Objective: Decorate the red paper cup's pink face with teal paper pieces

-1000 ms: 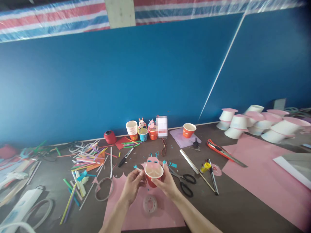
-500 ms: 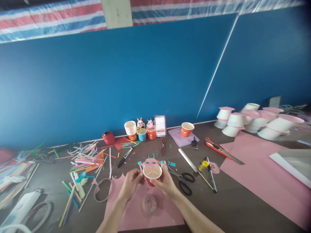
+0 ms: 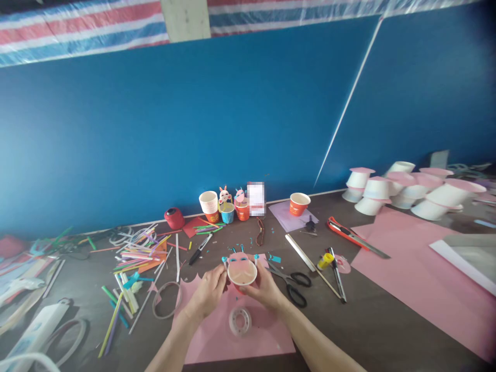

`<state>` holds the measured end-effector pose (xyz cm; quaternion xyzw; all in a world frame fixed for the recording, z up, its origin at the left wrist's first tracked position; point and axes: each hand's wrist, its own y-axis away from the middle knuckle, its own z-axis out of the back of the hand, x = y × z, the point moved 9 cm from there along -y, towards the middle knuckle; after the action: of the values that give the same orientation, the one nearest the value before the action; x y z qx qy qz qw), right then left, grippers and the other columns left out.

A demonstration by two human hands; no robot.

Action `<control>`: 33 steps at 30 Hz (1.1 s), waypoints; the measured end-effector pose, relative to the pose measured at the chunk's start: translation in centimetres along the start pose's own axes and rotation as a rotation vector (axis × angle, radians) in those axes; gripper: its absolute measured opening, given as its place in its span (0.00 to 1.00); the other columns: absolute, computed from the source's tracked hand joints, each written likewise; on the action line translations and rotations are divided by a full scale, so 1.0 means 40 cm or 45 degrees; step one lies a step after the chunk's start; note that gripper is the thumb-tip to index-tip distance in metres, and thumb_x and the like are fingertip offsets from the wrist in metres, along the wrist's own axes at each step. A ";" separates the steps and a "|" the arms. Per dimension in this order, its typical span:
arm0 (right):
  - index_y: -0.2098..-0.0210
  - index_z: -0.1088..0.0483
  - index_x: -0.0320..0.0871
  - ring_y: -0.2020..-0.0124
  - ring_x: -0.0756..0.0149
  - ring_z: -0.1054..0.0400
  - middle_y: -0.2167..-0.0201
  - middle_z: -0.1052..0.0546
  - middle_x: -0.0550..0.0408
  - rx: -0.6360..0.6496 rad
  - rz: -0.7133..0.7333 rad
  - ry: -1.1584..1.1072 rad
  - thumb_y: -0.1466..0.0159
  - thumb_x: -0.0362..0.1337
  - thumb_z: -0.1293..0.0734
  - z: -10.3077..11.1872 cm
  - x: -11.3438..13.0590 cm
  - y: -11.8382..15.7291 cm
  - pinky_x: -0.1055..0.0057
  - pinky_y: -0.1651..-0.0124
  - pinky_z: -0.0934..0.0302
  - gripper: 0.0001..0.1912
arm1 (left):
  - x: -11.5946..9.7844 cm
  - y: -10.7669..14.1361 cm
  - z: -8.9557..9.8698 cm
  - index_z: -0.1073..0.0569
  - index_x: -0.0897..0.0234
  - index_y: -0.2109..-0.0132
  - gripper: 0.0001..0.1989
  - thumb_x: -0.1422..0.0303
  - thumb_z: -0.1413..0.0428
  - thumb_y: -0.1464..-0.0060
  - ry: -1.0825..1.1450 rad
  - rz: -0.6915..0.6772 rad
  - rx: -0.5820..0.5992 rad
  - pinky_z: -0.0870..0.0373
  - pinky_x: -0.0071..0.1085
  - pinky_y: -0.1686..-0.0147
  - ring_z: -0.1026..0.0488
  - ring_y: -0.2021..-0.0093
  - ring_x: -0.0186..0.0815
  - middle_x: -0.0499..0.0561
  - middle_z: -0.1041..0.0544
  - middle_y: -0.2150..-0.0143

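Note:
A red paper cup with a white inside is between my hands, its open mouth tilted toward me. A pink paper face with blue antennae stands at its far rim, and small blue-tipped pieces stick up on both sides. My right hand is closed around the cup's right side, thumb at the front. Closed fingers of my left hand press against the cup's left side. Below the cup, a roll of clear tape lies on a pink paper sheet.
Black-handled scissors lie right of my right hand. An orange box cutter rests beside a large pink sheet. Loose straws and a tape ring are at left. Stacked paper cups stand by the blue partition.
My left hand has shifted slightly, its fingers now straighter and closer together along the cup's side. The blue-tipped side pieces sit closer in to the face. My right hand still holds the cup.

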<state>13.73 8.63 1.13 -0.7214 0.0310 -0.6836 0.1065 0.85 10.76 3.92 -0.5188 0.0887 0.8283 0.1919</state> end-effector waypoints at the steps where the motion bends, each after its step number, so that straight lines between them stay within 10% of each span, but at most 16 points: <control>1: 0.50 0.44 0.44 0.52 0.60 0.37 0.53 0.33 0.49 0.002 0.011 0.007 0.50 0.34 0.30 -0.001 0.003 0.000 0.61 0.49 0.43 0.30 | -0.005 0.001 0.005 0.30 0.63 0.69 0.12 0.64 0.55 0.45 -0.060 -0.038 -0.027 0.42 0.27 0.74 0.35 0.78 0.32 0.49 0.30 0.78; 25: 0.52 0.44 0.44 0.55 0.59 0.36 0.56 0.32 0.50 -0.068 0.096 0.088 0.51 0.34 0.31 0.009 0.000 -0.002 0.63 0.52 0.40 0.29 | 0.024 0.008 -0.017 0.37 0.65 0.71 0.13 0.64 0.58 0.43 0.038 -0.059 -0.053 0.40 0.26 0.74 0.37 0.76 0.30 0.47 0.34 0.76; 33: 0.55 0.43 0.45 0.59 0.60 0.35 0.60 0.31 0.52 -0.089 0.080 0.235 0.51 0.37 0.31 0.019 -0.024 0.002 0.64 0.56 0.38 0.26 | 0.042 0.002 -0.009 0.33 0.67 0.51 0.17 0.63 0.52 0.46 0.144 -0.008 -0.127 0.34 0.28 0.70 0.33 0.70 0.32 0.53 0.29 0.66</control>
<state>14.43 8.83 0.14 -0.6572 0.0870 -0.7421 0.0993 0.45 10.93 2.27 -0.5740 0.0565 0.8004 0.1631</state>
